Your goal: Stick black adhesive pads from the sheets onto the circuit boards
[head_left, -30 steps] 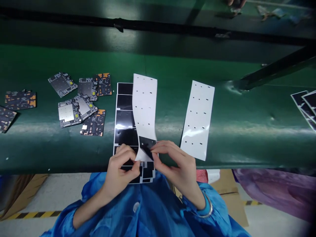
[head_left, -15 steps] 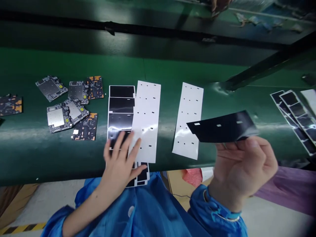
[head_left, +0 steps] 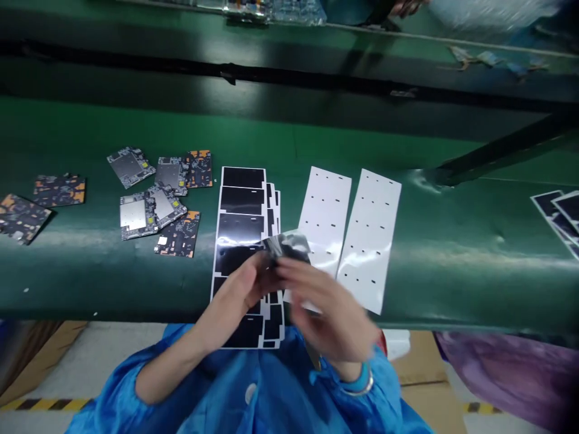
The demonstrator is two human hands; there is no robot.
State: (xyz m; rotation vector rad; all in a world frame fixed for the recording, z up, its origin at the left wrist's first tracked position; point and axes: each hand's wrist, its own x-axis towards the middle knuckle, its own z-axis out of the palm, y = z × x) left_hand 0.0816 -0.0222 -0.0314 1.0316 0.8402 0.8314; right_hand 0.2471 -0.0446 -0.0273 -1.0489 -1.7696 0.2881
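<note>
Above the table's front edge, my left hand (head_left: pixel 239 295) and my right hand (head_left: pixel 328 304) meet around a black film piece (head_left: pixel 294 242), which is bent and shiny. Both hands grip it, though my right hand is smeared by motion and the film's lower part is hidden by fingers. Beneath my left hand lies a stack of white-backed sheets with black adhesive pieces (head_left: pixel 242 229). To the right are two white sheets with small slots, one (head_left: pixel 326 199) partly under my right hand, the other (head_left: pixel 371 235) just beyond it.
Several circuit boards (head_left: pixel 133 214) lie in a loose group on the green table (head_left: pixel 452 259), with two more boards (head_left: pixel 58 190) farther left. More black-and-white sheets (head_left: pixel 561 214) sit at the far right. A shelf with a dark bar (head_left: pixel 316 78) runs across the back.
My right hand has brought the black film leftward to my left hand, which has lifted from the stack. One white slotted sheet has shifted off the stack, beside the other. The view has turned.
</note>
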